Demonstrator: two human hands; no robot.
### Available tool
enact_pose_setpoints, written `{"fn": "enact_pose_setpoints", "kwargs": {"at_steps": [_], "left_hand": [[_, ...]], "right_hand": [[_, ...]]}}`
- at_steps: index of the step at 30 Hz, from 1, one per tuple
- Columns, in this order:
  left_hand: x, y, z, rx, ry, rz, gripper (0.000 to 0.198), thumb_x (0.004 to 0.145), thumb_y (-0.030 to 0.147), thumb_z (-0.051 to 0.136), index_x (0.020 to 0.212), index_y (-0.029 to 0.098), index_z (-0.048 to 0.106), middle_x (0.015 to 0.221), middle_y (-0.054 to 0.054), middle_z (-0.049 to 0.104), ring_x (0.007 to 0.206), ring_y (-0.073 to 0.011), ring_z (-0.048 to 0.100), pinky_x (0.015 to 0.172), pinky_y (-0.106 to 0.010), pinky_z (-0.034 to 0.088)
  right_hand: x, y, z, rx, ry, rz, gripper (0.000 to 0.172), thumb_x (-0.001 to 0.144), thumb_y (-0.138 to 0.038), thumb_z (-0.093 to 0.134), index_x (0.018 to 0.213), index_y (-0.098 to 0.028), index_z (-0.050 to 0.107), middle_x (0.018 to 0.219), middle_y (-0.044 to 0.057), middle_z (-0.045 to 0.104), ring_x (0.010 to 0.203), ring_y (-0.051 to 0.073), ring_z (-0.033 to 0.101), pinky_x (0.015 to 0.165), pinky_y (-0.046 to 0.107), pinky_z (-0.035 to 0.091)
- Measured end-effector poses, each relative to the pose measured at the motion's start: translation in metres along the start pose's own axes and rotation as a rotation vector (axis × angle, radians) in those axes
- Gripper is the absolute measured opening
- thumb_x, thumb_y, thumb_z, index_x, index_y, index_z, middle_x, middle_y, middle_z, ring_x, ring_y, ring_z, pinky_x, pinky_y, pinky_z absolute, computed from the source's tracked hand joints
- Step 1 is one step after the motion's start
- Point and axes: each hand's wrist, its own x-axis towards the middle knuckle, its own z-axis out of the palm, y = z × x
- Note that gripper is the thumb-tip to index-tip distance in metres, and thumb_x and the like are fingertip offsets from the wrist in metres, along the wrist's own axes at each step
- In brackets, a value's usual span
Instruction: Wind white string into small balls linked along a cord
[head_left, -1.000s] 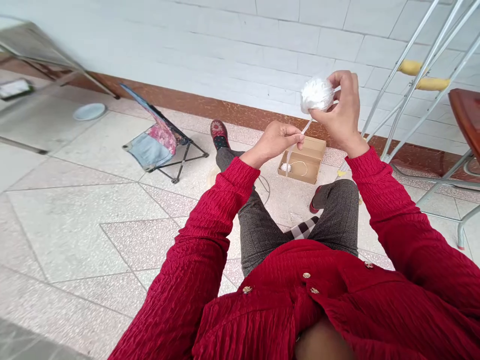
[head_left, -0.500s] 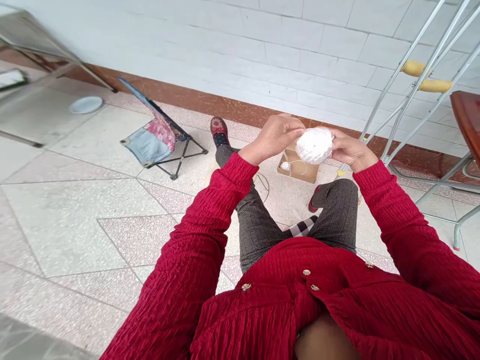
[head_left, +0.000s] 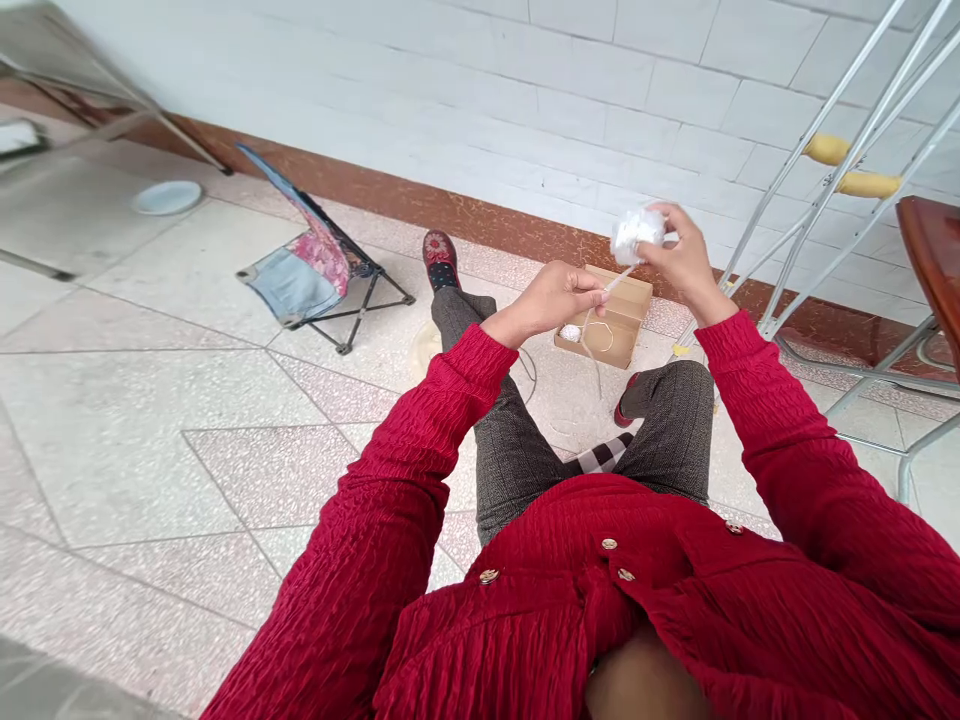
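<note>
A white ball of yarn (head_left: 634, 237) is held up by the fingers of my right hand (head_left: 681, 255), on its right side. My left hand (head_left: 561, 300), lower and to the left, pinches the white strand (head_left: 619, 280) that runs down from the ball. A loose length of the strand hangs below my left fingers toward the floor. Behind and beneath the hands, an open cardboard box (head_left: 616, 345) stands on the floor. In it lies a smaller white ball (head_left: 571, 332) with a loop of strand beside it.
A small folding chair (head_left: 307, 270) with a blue and pink seat stands to the left. Metal crutches (head_left: 799, 200) with yellow grips lean at the right, near a brown wooden seat (head_left: 930, 265). A pale plate (head_left: 166, 197) lies on the floor at the far left.
My right hand has raised the ball up and away from my left hand. My left hand has lowered slightly, and a stretch of strand now shows between them.
</note>
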Motion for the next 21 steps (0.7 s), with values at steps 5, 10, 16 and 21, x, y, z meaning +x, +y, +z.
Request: {"fn": "enact_pose_setpoints", "kwargs": {"at_steps": [5, 10, 16, 21], "left_hand": [[-0.003, 0.001, -0.014, 0.263, 0.110, 0.103, 0.021, 0.091, 0.029, 0.063, 0.077, 0.017, 0.072, 0.078, -0.001, 0.072, 0.082, -0.0170, 0.066, 0.106, -0.043, 0.042], [0.001, 0.004, -0.016, 0.292, 0.148, 0.212, 0.022, 0.095, 0.032, 0.059, 0.083, 0.018, 0.072, 0.094, -0.003, 0.074, 0.099, -0.0202, 0.067, 0.114, -0.046, 0.035], [0.017, 0.001, -0.017, 0.122, 0.239, 0.132, 0.028, 0.095, 0.036, 0.058, 0.083, 0.017, 0.074, 0.081, -0.005, 0.074, 0.090, -0.0202, 0.068, 0.087, -0.033, 0.050], [0.016, -0.003, -0.007, 0.022, 0.173, 0.036, 0.029, 0.091, 0.035, 0.060, 0.078, 0.015, 0.075, 0.073, -0.003, 0.072, 0.076, -0.0153, 0.066, 0.078, -0.029, 0.050]], "right_hand": [[-0.035, 0.010, 0.025, 0.169, -0.183, 0.257, 0.044, 0.071, -0.025, 0.075, 0.113, -0.025, 0.064, 0.104, 0.006, 0.063, 0.080, 0.018, 0.064, 0.059, 0.031, 0.061], [-0.059, -0.005, 0.022, 0.686, -0.582, 0.386, 0.051, 0.076, -0.034, 0.074, 0.121, -0.017, 0.056, 0.092, 0.007, 0.067, 0.079, 0.021, 0.068, 0.062, 0.033, 0.062], [-0.039, -0.050, -0.004, 0.866, -0.337, 0.213, 0.057, 0.071, -0.043, 0.078, 0.119, -0.024, 0.052, 0.102, 0.004, 0.068, 0.092, 0.023, 0.069, 0.066, 0.032, 0.063], [-0.006, -0.063, -0.013, 0.768, 0.040, 0.077, 0.044, 0.073, -0.050, 0.075, 0.104, -0.030, 0.051, 0.106, 0.000, 0.065, 0.086, 0.017, 0.066, 0.063, 0.027, 0.061]]}}
